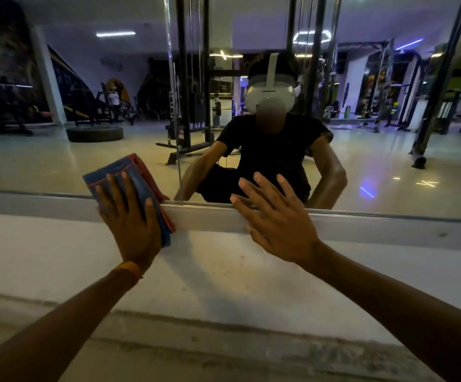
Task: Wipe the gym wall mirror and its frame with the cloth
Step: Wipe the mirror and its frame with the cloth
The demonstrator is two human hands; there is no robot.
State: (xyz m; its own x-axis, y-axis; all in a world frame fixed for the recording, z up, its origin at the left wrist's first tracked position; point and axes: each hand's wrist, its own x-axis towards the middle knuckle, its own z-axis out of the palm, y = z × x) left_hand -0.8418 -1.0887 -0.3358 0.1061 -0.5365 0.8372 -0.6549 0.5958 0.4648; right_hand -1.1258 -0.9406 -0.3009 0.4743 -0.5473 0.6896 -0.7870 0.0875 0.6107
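The wall mirror point(58, 161) fills the upper half of the view, with its pale metal frame point(210, 216) running along the bottom edge. A folded blue cloth point(138, 186) with orange stitching and a red underside lies flat across the frame and the lower glass. My left hand point(130, 216) presses on it with straight fingers. My right hand point(273, 219) lies flat with spread fingers on the frame and the glass just to the right, holding nothing.
Below the frame runs a white wall ledge point(224, 271), then a rough concrete strip point(224, 348). A vertical seam point(175, 106) between mirror panels stands above the cloth. The glass reflects a person in a headset, gym machines and a tyre.
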